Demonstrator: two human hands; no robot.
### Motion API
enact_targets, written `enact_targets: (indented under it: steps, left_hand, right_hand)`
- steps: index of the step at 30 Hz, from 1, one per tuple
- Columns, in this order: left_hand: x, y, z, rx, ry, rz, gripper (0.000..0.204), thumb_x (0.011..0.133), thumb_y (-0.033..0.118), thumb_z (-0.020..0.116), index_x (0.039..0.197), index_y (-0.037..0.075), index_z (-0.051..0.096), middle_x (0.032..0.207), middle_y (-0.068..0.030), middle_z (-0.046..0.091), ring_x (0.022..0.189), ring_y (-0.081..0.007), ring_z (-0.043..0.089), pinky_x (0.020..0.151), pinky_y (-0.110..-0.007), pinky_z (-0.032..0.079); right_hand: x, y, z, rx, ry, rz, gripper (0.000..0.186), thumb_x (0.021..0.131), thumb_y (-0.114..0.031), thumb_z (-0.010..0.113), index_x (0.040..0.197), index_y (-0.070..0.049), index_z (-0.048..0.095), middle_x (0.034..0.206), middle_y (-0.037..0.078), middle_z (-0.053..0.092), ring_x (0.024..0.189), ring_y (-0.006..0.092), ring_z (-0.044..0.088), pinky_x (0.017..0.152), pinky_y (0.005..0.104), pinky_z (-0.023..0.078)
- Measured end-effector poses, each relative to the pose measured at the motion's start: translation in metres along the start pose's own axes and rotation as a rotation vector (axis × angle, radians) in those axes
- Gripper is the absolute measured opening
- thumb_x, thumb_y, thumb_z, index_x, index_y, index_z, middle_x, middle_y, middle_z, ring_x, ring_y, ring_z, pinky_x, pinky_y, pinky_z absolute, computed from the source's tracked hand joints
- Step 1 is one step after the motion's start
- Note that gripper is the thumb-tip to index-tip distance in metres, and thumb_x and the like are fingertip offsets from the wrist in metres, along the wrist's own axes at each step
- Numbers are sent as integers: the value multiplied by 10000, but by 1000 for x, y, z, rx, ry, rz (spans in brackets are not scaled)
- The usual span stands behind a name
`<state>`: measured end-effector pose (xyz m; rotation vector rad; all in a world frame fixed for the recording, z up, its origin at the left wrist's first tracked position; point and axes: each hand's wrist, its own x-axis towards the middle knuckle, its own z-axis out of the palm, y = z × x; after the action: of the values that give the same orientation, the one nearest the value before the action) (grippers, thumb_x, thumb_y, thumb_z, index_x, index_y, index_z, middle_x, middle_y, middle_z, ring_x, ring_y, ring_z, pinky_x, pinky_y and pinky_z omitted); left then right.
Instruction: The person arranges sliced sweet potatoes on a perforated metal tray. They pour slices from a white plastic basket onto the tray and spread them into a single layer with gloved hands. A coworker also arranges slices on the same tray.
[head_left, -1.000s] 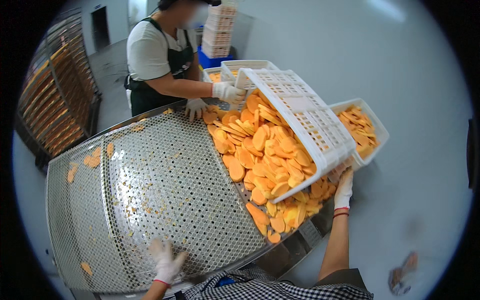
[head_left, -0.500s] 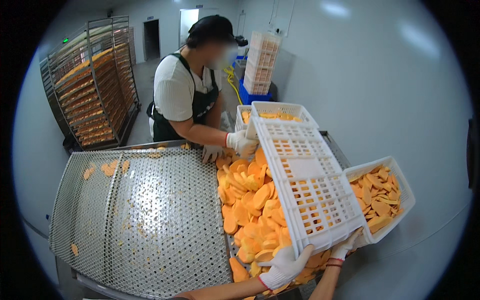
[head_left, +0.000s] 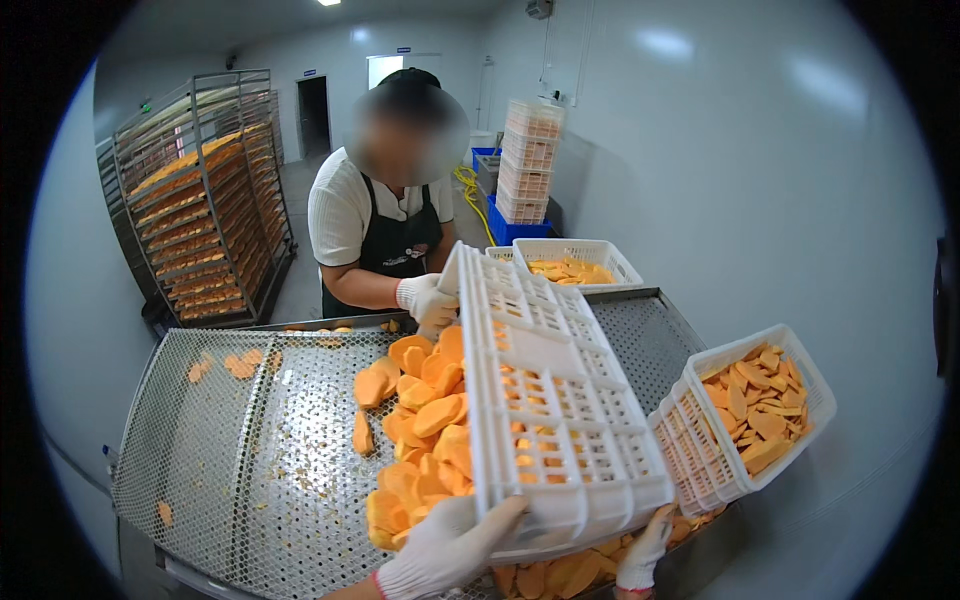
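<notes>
My left hand (head_left: 450, 548), in a white knit glove, grips the near left edge of a white plastic crate (head_left: 550, 390), which is tipped on its side. My right hand (head_left: 645, 555), also gloved, grips that crate's near right corner. Orange slices (head_left: 420, 430) are heaped beside and under the crate on a perforated steel table (head_left: 640, 330), over the right part of a mesh screen (head_left: 190, 420). A co-worker (head_left: 375, 230) in a dark apron holds the crate's far end with a gloved hand (head_left: 425, 300).
Crates of slices stand at the table's right (head_left: 750, 410) and back (head_left: 570, 255). A tall rack of slice-laden trays (head_left: 200, 220) is at the left, stacked crates (head_left: 528, 165) on a blue bin (head_left: 520, 228) and a yellow hose (head_left: 470, 190) behind, a pale wall (head_left: 730, 170) along the right.
My left hand has left the mesh and taken hold of the crate. The tipped crate has swung leftward over the slices, which reach further onto the mesh. The view has tilted up.
</notes>
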<state>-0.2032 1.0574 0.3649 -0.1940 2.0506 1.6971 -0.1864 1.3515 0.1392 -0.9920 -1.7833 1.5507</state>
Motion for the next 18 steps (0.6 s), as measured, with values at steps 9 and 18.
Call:
enact_targets:
  steps: [9,18]
  left_hand:
    - [-36,-151,-134,-631,236,95,517,1018,327,549,1241,-136,593,1120,-161,686,1049,-192,634,923,-323,491]
    - [2,-219,-190,-597,35,320,552,982,508,573,911,-27,692,762,-31,627,710,-118,552,635,-280,455]
  right_hand:
    - [-114,-45,59,486,-674,-282,826,1046,-640,213,1534,15,328,1573,164,379,1434,295,380,1204,432,276]
    - [-162,-74,90,556,-618,4,568,1054,-435,386,1429,-29,516,1435,128,548,1312,285,514,1103,437,412]
